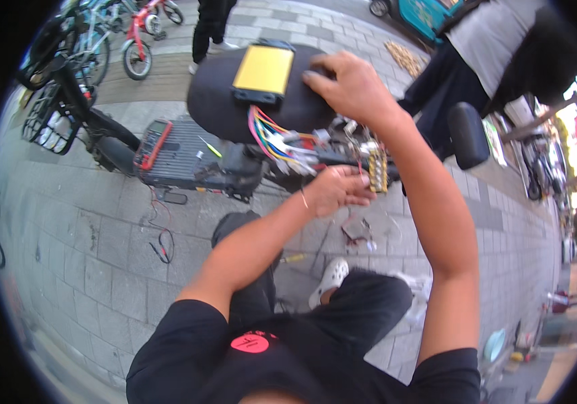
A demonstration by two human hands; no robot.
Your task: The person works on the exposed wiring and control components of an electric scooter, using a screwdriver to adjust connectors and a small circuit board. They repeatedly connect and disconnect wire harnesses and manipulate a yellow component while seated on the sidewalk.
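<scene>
My right hand point(352, 84) rests on the right part of the black scooter seat point(211, 94), thumb and forefinger apart, nothing in its grip. On that seat lies a flat controller box point(265, 70) with a yellow top and dark ends. A bundle of coloured wires point(275, 140) runs from it down into the scooter's frame. Below the seat, my left hand point(332, 192) reaches in beside the wiring with its fingers partly spread. Its fingertips are close to a gold-coloured block point(378, 171) with a row of slots; whether they touch it I cannot tell.
On the ribbed footboard point(184, 158) lie a red multimeter point(153, 143) and a green-handled screwdriver point(214, 150). Test leads point(162, 246) hang to the paving. A yellow-handled tool point(294, 258) lies near my foot. Two people stand beyond the scooter; bicycles point(137, 57) are parked at the far left.
</scene>
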